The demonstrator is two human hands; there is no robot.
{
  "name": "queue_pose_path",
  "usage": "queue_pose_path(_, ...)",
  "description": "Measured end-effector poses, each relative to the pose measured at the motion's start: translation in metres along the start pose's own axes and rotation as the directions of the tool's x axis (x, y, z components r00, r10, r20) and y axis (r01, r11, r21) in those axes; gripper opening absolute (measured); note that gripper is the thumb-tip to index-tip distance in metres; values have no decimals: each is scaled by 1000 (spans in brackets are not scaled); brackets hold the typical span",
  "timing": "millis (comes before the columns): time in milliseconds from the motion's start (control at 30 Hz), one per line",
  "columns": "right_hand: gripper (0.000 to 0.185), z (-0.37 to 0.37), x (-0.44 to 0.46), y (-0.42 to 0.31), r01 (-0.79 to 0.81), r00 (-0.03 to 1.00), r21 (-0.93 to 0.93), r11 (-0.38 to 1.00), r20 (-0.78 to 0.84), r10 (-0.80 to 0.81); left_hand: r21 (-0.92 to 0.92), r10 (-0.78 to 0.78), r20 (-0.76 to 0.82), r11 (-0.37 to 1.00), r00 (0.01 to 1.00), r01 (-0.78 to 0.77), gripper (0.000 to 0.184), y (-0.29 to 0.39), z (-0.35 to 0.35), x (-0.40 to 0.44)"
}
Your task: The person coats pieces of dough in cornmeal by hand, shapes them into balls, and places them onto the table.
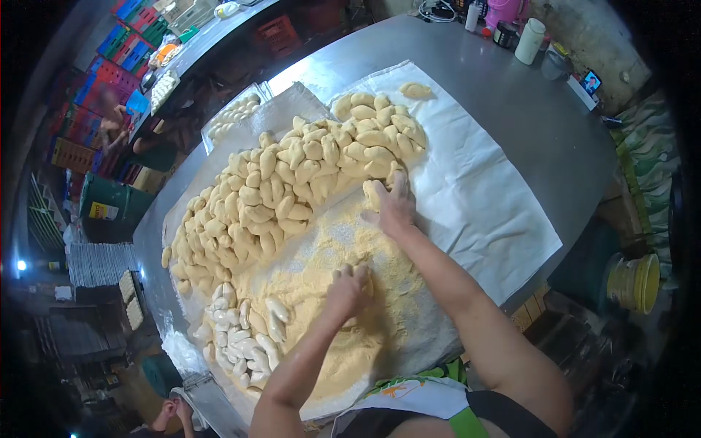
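My right hand [395,207] is at the right end of a heap of crumb-coated dough pieces [281,179]. Its thumb and fingers close around a coated dough piece [372,194]. Lower down, my left hand [348,293] rests in the yellow crumbs [321,252] with its fingers curled; whatever lies under them is hidden. White, uncoated dough pieces [241,339] lie together left of my left forearm, and a couple sit apart on the crumbs. One coated piece [415,90] lies alone on the white cloth [475,190].
The cloth covers part of a metal table [496,80]. Bottles [530,41] and a phone [590,82] stand along its far right side. A tray of dough pieces [237,115] sits at the back. Another person [111,120] is at the far left; a person's hands [174,409] show bottom left.
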State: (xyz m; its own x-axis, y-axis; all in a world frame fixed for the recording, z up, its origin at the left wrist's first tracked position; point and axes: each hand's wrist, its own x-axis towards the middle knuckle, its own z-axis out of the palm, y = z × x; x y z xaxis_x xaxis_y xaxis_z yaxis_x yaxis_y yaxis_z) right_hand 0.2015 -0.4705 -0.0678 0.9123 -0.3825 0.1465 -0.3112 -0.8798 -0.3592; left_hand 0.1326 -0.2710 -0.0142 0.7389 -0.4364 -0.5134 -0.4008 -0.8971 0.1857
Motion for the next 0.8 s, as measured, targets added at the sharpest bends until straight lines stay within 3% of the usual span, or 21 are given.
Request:
queue_pose_path(100,62,32,14,26,174,984,177,969,-63,-165,-302,190,-89,930,978,-208,65,-24,39,26)
queue_pose_path(133,62,32,21,31,184,982,177,967,-66,-175,-304,184,-98,930,978,-205,65,-29,39,29)
queue_pose_path(200,53,6,36,32,27,998,387,922,40,-46,-422,101,-251,883,963,-203,71,-29,6,40)
queue_pose_path(267,48,-19,54,28,-62,994,473,879,113,9,-707,-5,-157,699,988,-109,74,-35,-13,71)
queue_pose_path(333,32,-38,88,23,56,997,546,836,-68,-22,-624,59,-385,718,921,-307,78,-30,-58,82)
queue_pose_path(367,32,-30,115,23,58,997,545,836,-69,-24,-625,58,-386,718,921,-307,78,-31,-63,93)
queue_pose_path(433,31,-6,162,22,27,993,727,686,-100,67,-349,110,-552,870,827,-349,81,-37,-60,123)
queue_pose_path(467,32,-22,165,10,-1,995,735,678,-64,72,-197,157,-619,917,769,-346,83,-40,-55,135)
queue_pose_path(500,34,-38,170,-5,-29,996,741,671,-35,82,-193,171,-621,913,765,-361,83,-46,-45,143)
queue_pose_path(567,30,51,216,16,129,989,469,874,-122,-80,-383,215,-396,845,893,-373,90,-50,-26,155)
queue_pose_path(600,27,57,217,5,-87,996,529,844,16,93,-294,190,-369,905,910,-308,91,-44,-22,153)
queue_pose_path(633,30,73,210,22,127,990,470,874,-6,-140,-199,168,-352,948,921,-248,93,-42,-17,147)
queue_pose_path(667,42,138,228,34,110,993,256,960,7,-115,-294,131,-341,926,931,-238,93,-42,-13,143)
queue_pose_path(700,53,1,165,-13,-2,995,235,972,99,-22,-333,102,-298,921,949,-203,90,-37,-28,120)
queue_pose_path(767,57,-9,139,-27,-33,990,398,917,-116,86,-310,256,-483,845,838,-436,89,-50,-25,89)
queue_pose_path(800,57,-8,128,-25,-39,987,395,918,-127,96,-400,195,-461,825,866,-399,88,-45,-30,63)
